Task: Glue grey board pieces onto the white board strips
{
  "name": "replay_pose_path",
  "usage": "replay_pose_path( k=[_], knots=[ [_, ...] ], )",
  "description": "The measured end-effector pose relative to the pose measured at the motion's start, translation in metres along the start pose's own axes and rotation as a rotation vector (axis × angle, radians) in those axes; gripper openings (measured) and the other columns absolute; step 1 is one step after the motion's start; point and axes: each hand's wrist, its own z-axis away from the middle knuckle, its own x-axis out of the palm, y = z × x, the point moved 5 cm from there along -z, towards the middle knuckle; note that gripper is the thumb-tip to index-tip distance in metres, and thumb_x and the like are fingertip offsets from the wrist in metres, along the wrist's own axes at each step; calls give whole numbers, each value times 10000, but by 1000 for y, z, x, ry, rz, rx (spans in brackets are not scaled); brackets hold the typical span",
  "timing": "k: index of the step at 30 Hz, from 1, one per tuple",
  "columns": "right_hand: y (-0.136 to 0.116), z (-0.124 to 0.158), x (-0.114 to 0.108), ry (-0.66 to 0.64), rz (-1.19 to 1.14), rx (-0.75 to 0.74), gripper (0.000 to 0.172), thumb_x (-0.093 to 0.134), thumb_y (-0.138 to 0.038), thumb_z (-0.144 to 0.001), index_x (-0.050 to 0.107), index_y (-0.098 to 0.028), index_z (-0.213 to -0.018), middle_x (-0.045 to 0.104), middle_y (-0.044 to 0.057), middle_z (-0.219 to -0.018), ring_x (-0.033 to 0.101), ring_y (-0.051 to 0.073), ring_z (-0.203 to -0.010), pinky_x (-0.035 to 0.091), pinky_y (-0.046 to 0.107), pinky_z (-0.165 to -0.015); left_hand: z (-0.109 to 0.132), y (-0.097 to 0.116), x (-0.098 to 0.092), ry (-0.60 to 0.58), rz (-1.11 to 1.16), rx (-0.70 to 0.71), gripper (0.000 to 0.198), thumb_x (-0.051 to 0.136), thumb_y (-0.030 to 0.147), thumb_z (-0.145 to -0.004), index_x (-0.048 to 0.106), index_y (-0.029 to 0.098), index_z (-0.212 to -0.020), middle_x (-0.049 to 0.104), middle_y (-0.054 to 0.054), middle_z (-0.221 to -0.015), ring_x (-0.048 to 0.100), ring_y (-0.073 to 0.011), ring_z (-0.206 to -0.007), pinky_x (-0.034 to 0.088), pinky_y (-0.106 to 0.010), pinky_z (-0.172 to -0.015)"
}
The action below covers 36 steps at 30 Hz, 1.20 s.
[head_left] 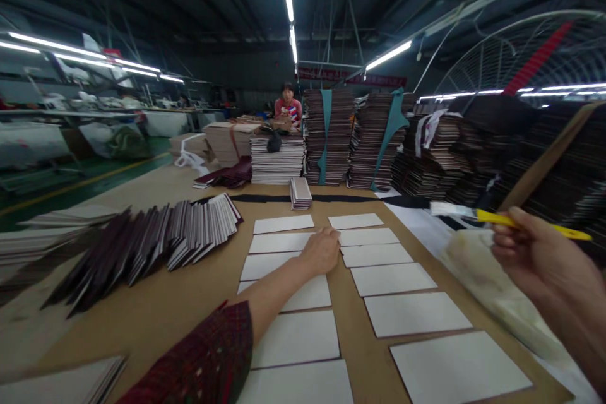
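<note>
The right hand [534, 259] holds a yellow-handled brush [487, 217] with white bristles.

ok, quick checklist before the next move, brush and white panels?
1. Right hand grips the yellow-handled brush: ok.
2. Brush bristles loaded: cannot tell.
3. White panels laid out in two columns: ok.
4. Left hand clear of the panels: not ok, it lies over them.
5. Fanned dark boards apart from the panels: ok.
</note>
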Motion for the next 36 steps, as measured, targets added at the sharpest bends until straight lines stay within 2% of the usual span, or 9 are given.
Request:
replay_pose_path(
  k=[3,7,10,13,17,21,28,36],
  knots=[
    [19,-14,74,-46,-168,227,260,596,-369,-933,519,-210,-742,524,1,-629,443,87,-463,333,231,-407,-10,-12,11,38,-7,-31,325,381,163,-994,553,96,-1262,594,-171,-1329,536,-288,-1219,428,-433,-1055],
    [54,-14,152,-105,-246,425,231,595,-351,-1007,589,-152,-889,564,-37,-730,485,69,-513,393,177,-431,-12,-16,18,56,-7,-46,330,389,217,-1007,548,125,-1282,601,-146,-1345,539,-289,-1222,422,-441,-1060],
    [81,-6,192,-162,-226,527,220,610,-349,-1011,617,-141,-942,589,-32,-763,512,70,-528,428,180,-448,-11,-15,18,61,-2,-54,331,399,240,-1005,545,133,-1283,593,-138,-1367,527,-286,-1251,403,-444,-1085],
    [104,-1,217,-206,-165,600,196,624,-332,-1004,626,-136,-986,603,-24,-794,524,71,-541,449,183,-461,-10,-15,18,68,9,-52,301,409,246,-999,561,152,-1241,599,-127,-1358,528,-273,-1256,402,-427,-1085],
    [123,-1,237,-249,-97,641,205,631,-341,-1000,633,-137,-1017,623,-7,-841,562,87,-590,492,204,-503,-9,-16,18,85,21,-41,273,432,259,-989,575,159,-1198,609,-119,-1334,528,-265,-1250,394,-406,-1092],
    [130,-3,247,-276,-59,649,217,632,-348,-998,635,-141,-1064,642,16,-914,604,111,-666,534,240,-567,-10,-17,18,88,27,-43,269,439,269,-986,578,160,-1189,592,-125,-1369,516,-270,-1271,400,-410,-1086],
    [132,-7,248,-310,-19,633,223,629,-352,-999,628,-140,-1070,629,8,-890,582,98,-629,511,218,-528,-9,-16,17,96,28,-35,263,441,262,-983,577,154,-1180,605,-130,-1334,528,-273,-1237,405,-418,-1076],
    [139,-11,249,-331,17,628,250,631,-364,-996,629,-144,-1115,649,35,-975,630,134,-730,560,273,-619,-10,-16,18,116,16,-9,249,454,245,-975,587,138,-1156,631,-128,-1218,545,-267,-1171,403,-399,-1076]
  ],
)
